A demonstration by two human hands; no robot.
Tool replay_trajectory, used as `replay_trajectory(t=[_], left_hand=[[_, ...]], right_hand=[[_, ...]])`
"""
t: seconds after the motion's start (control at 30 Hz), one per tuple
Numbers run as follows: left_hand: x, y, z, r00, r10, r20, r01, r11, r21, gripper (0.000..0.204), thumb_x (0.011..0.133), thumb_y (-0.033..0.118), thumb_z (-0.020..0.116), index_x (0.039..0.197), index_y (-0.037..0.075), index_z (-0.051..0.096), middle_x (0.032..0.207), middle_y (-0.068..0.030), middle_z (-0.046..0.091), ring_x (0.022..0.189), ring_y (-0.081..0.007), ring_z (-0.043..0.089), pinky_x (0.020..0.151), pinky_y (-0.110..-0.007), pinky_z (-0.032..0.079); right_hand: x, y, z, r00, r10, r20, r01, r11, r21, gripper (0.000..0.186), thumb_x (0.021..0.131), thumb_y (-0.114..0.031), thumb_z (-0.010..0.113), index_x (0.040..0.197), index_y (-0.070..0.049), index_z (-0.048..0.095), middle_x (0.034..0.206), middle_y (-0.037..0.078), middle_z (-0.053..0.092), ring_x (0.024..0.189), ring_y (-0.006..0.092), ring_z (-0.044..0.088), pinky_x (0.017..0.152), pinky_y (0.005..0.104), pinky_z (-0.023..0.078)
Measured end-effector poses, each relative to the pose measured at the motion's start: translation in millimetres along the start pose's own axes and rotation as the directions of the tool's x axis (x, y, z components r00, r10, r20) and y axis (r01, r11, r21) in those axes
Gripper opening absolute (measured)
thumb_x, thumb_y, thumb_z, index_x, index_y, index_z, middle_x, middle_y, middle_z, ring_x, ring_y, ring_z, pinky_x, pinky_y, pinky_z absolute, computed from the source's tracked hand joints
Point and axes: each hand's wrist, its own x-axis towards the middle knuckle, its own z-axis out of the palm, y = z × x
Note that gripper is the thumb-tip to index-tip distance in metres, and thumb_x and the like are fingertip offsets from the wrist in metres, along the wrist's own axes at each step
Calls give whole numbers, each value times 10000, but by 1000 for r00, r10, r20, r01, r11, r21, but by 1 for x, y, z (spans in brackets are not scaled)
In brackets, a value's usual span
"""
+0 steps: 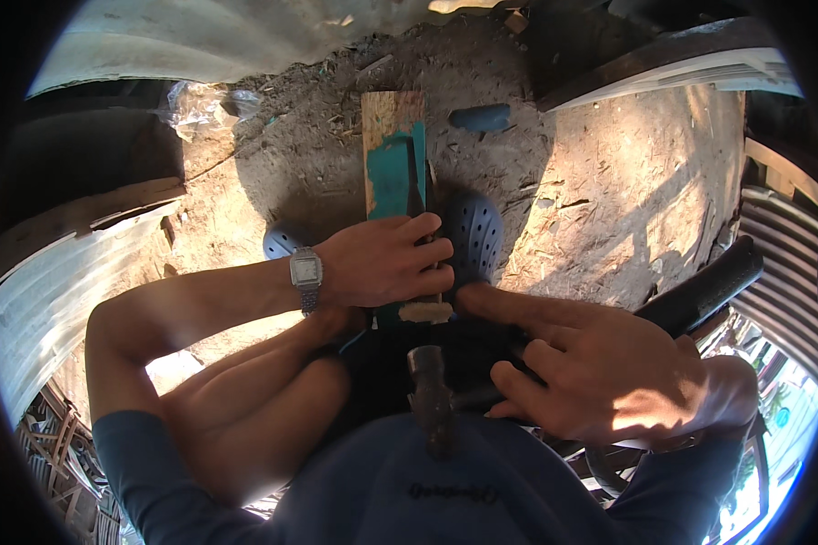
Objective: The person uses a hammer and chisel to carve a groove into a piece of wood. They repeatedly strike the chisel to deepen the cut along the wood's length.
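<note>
My left hand, with a watch on its wrist, is closed over a wooden board partly painted teal. From under its fingers a narrow dark strip runs up along the board's right side; its kind is unclear. A pale, wood-like block end shows just below the same hand. My right hand grips a hammer by its dark handle. The hammer's metal head is in front of my torso, below the board's near end. Most of the handle is lost against dark clothing.
My feet in blue clogs stand either side of the board on dirt ground. A blue flat object lies beyond, and crumpled clear plastic at far left. Corrugated sheets stand right. A dark tube-like bar slants beside my right arm.
</note>
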Motion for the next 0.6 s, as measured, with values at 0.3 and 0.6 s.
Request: replay_trajectory(t=[0.3,0.6], left_hand=[[-4,-6,-3,1000,-9,27,9,1000,27,229,828,202,655,1026,136,561,1056,-31,536,1113,-253,527,831,-322,572],[-6,-10,0,1000,-8,-3,8,999,39,223,847,205,640,1041,145,548,1061,-35,528,1112,-260,518,850,-327,575]], right_hand=[[13,3,-19,995,-95,-14,91,980,-176,376,965,-253,660,778,71,632,679,268,662,1099,348,728,1129,401,497],[0,3,-4,990,9,140,15,985,-172,397,1003,-275,631,812,73,630,706,276,667,1162,331,704,1084,381,534]])
